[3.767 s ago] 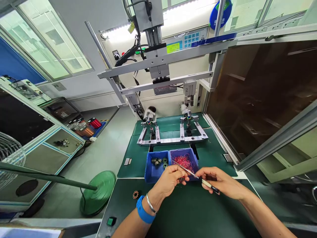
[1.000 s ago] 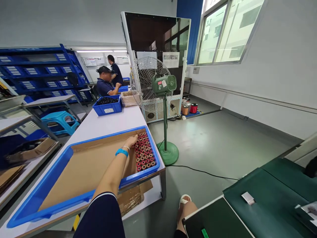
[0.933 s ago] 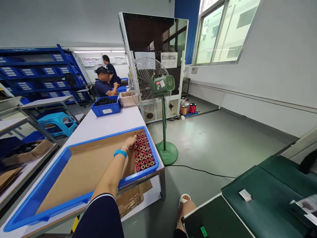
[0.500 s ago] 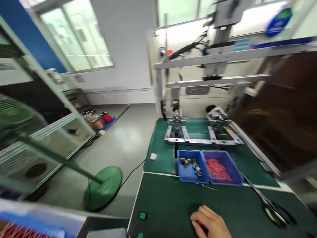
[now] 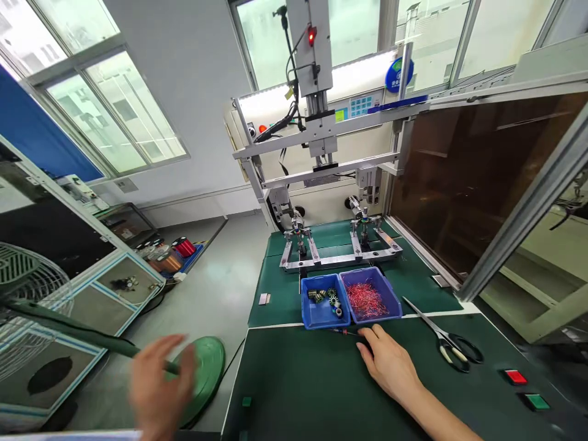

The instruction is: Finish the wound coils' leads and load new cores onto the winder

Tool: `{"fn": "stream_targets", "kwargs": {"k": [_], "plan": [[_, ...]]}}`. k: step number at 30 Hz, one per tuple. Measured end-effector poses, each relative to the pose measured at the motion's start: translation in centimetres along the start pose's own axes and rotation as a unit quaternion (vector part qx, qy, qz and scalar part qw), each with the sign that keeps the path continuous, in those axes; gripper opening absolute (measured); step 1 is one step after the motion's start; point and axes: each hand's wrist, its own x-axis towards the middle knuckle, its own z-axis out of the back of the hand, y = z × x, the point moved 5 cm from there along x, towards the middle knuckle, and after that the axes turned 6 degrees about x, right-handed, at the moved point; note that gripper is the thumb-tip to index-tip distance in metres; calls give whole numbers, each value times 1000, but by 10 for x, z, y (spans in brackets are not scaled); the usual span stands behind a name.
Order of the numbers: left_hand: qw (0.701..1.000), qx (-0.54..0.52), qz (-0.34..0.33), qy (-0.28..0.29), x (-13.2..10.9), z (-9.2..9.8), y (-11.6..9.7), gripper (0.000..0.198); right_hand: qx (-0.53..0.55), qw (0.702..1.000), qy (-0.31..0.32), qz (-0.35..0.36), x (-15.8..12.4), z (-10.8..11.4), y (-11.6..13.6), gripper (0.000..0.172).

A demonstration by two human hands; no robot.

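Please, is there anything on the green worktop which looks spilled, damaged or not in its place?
Nothing clearly stands out. The red strands are heaped inside the purple bin, the blue bin stands upright beside it, and the scissors lie flat to the right. Tiny stray bits would be too small to tell.

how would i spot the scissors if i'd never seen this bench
Start at the green bench and find the purple bin of red strands. Right of it and of the right hand, the scissors lie flat. Their long silver blades and dark looped handles set them apart from the square red button nearby.
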Motion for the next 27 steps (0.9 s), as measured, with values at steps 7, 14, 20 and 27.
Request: {"fn": "stream_targets", "kwargs": {"k": [7, 14, 20, 27], "plan": [[880, -254, -171, 363, -85, -129, -186, 29, 56, 993, -37, 93, 9, 37, 22, 25], [742, -483, 6, 465, -45, -131, -244, 43, 151, 968, -137, 148, 94, 129, 56, 7], [631, -690, 119, 335, 12, -112, -280, 44, 318, 918, -191, 140, 135, 164, 94, 7], [623, -710, 128, 303, 17, -122, -283, 44, 329, 917, -147, 173, 141, 151, 97, 10]]}}
